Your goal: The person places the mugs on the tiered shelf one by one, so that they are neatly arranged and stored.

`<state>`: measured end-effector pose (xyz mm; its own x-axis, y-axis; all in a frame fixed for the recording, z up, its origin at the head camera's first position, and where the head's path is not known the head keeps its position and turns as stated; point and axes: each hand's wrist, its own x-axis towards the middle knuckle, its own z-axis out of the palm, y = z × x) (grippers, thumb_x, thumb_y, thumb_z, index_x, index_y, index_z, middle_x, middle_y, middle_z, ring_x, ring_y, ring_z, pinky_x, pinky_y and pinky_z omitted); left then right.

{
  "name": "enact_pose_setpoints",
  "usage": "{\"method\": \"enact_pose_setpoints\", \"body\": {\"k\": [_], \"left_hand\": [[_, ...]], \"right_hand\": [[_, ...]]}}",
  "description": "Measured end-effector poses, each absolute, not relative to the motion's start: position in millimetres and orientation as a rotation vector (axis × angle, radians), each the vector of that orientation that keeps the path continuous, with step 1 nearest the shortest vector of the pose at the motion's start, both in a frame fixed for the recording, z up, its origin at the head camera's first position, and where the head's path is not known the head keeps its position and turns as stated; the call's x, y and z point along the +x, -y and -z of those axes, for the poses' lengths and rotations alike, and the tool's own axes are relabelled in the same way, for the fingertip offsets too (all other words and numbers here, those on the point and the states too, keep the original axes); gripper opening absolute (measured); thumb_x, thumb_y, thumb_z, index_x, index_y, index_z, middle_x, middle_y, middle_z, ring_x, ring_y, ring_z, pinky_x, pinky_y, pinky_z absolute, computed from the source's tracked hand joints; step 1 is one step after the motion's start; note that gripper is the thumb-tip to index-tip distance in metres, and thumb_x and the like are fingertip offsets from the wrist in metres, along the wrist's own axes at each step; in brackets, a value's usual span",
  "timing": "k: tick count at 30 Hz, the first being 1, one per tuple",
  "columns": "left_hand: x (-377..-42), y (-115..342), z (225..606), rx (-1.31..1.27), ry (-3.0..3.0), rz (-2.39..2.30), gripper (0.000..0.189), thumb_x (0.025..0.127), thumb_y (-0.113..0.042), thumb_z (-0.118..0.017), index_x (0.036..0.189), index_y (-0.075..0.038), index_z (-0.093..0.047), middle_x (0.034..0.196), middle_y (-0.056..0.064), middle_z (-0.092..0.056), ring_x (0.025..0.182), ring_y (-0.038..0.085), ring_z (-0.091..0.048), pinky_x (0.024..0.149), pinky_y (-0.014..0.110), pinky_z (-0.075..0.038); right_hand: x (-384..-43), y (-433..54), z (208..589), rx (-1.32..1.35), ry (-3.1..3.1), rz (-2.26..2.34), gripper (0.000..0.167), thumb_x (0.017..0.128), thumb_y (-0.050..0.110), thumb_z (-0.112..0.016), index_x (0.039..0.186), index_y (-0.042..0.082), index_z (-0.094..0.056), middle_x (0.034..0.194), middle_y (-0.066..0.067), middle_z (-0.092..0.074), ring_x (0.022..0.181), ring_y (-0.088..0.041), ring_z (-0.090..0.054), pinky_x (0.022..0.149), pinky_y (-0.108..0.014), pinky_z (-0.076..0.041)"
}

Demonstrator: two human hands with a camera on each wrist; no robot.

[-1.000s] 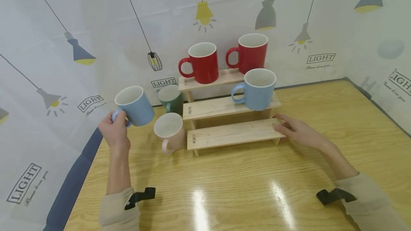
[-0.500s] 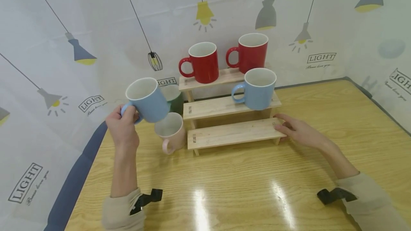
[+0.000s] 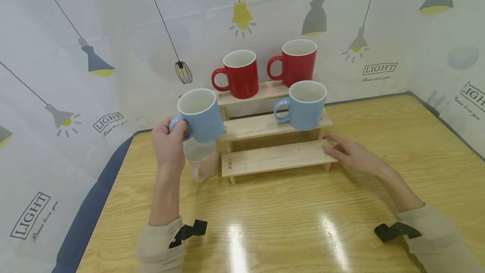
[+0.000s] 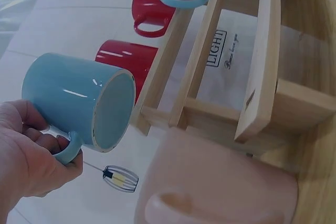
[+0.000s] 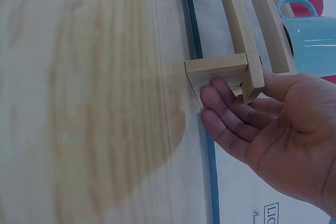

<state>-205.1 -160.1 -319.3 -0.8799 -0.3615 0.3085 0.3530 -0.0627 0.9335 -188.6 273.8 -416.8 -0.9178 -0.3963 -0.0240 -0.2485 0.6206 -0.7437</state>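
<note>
In the head view my left hand [image 3: 169, 144] grips a light blue mug [image 3: 206, 123] by its handle, in the air by the left end of a three-tier wooden rack [image 3: 276, 158]. The left wrist view shows the fingers curled through the handle and the mug's bare base. Below it, a pink mug [image 3: 207, 168] stands on the table, partly covered. My right hand [image 3: 352, 155] holds the right end of the lowest shelf; in the right wrist view its thumb is on one side of the board and its fingers [image 5: 231, 129] on the other.
A second light blue mug [image 3: 306, 108] stands on the right of the middle shelf. Two red mugs [image 3: 242, 77] stand on the top shelf. The wooden table [image 3: 288, 218] reaches back to a lamp-patterned curtain [image 3: 151, 33].
My left hand has carried the blue mug rightward and a little up to the rack, now covering the green mug and part of the pink one. The right hand has stayed in place.
</note>
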Motion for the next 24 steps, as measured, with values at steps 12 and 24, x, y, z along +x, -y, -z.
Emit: {"method": "enact_pose_setpoints", "body": {"k": [12, 24], "left_hand": [[-210.8, 123.8, 324.9, -0.012, 1.904, 2.041, 0.032, 0.079, 0.005, -0.052, 0.059, -0.014, -0.035, 0.056, -0.005, -0.031, 0.056, 0.01, -0.031, 0.058, 0.024, -0.029], [-220.7, 100.2, 339.6, -0.027, 1.915, 2.182, 0.028, 0.078, 0.002, -0.054, 0.063, -0.011, -0.034, 0.062, -0.001, -0.028, 0.064, 0.013, -0.032, 0.063, 0.025, -0.029]], "right_hand": [[-188.7, -273.2, 416.4, -0.531, -2.636, 1.203, 0.059, 0.107, 0.026, -0.049, 0.151, -0.008, -0.03, 0.119, -0.025, -0.066, 0.098, -0.026, -0.069, 0.091, -0.053, -0.051], [-188.0, -273.5, 415.7, -0.535, -2.612, 1.233, 0.059, 0.107, 0.026, -0.05, 0.151, -0.007, -0.029, 0.119, -0.027, -0.065, 0.094, -0.026, -0.071, 0.091, -0.055, -0.051]]}}
